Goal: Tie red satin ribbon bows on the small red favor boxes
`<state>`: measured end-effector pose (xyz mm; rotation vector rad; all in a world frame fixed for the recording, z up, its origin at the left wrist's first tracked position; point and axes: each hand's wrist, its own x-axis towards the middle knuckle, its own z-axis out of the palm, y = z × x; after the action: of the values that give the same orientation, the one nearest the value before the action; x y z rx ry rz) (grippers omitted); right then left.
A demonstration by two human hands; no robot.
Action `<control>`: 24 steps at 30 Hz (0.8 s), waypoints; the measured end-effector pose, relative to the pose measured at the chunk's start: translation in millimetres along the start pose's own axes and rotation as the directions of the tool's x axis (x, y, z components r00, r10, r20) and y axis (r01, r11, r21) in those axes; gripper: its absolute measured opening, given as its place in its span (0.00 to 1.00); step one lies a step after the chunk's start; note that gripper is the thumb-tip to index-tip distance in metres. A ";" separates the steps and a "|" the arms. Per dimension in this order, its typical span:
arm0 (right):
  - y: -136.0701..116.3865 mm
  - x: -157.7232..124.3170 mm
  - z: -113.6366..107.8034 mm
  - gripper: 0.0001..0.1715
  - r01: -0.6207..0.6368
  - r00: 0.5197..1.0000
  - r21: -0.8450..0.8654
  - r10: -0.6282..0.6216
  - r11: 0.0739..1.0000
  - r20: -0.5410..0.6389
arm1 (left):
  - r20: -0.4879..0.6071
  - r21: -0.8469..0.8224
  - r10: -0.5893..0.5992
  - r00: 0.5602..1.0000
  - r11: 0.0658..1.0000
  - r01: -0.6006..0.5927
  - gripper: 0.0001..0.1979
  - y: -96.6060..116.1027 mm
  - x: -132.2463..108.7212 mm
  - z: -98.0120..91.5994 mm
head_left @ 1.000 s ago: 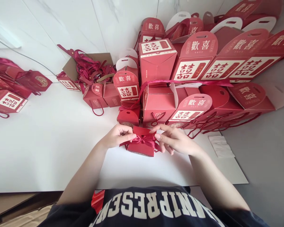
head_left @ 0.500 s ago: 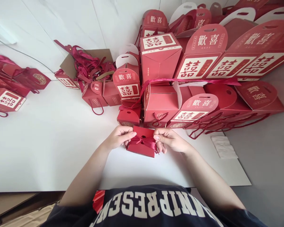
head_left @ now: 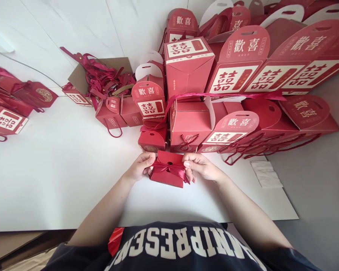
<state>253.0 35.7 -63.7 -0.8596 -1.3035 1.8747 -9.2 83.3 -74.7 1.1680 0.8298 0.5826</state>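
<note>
A small red gift box (head_left: 166,179) sits on the white table in front of me, with a dark-red satin ribbon (head_left: 177,171) tied across its top in a bow. My left hand (head_left: 141,166) is at the box's left side, thumb and fingers pinched on the ribbon's left part. On the opposite side my right hand (head_left: 201,167) pinches the ribbon's right part, its lower fingers curled near the box's edge. A round hole in the lid shows by the knot. My fingers hide the ribbon's outer ends.
Just behind stands another small red box (head_left: 152,140). Red printed boxes (head_left: 228,81) are stacked at the back right. An open carton (head_left: 80,77) overflows with ribbons. More red boxes (head_left: 7,119) lie far left, and white tissues (head_left: 266,174) lie near the table's right edge.
My left hand has shifted slightly left, away from the lid, drawing the ribbon's left part outward. My right hand keeps nearly the same place and pinch. The view has moved slightly.
</note>
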 end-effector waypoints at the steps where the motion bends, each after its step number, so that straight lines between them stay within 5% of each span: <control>1: 0.7 0.9 -0.7 0.22 -0.003 1.000 0.009 0.003 1.000 0.005 | 0.003 -0.004 0.002 1.000 1.000 -0.002 0.33 -1.5 0.8 -0.3; 8: 0.7 6.1 -0.7 0.24 -0.017 1.000 0.042 0.016 0.999 0.018 | 0.060 0.031 0.010 0.998 0.999 -0.012 0.31 2.7 0.5 -0.1; 16: -17.1 -0.6 0.0 0.19 -0.015 0.999 -0.073 0.012 0.997 -0.044 | 0.088 0.123 0.086 0.992 0.988 -0.097 0.23 34.5 -15.2 5.6; 21: -31.3 -16.9 1.0 0.16 0.082 0.963 -0.341 -0.162 0.937 -0.215 | -0.200 0.439 0.183 0.963 0.895 -0.079 0.16 56.4 -34.2 10.1; 24: -44.3 -24.4 8.2 0.10 0.120 0.902 -0.598 -0.339 0.793 -0.267 | -0.249 0.581 0.168 0.954 0.814 0.009 0.17 57.6 -46.5 11.1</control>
<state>266.8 23.0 -16.0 -1.2130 -1.6640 1.0560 -26.0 58.8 -6.0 1.7081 1.2732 0.5979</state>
